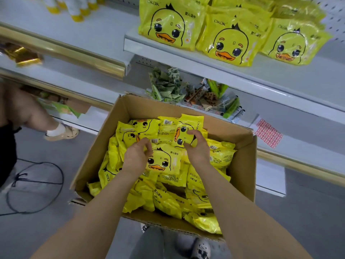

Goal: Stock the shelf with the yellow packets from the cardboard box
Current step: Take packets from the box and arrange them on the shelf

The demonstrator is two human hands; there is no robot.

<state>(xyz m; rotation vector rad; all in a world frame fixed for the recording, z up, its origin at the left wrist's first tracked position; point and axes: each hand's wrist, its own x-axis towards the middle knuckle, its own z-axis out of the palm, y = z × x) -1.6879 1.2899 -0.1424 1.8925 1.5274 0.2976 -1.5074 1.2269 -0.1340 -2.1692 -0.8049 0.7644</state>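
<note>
From your head camera, both your hands were down in the cardboard box [240, 165] on the floor, which was full of yellow packets [168, 200]. Your right hand [196, 149] pinched a tilted duck packet [186, 129] near the far side. Your left hand [137, 156] had curled fingers touching another duck packet [164, 159]; I could not tell if it gripped. More packets sat on the shelf [280, 71] above.
</note>
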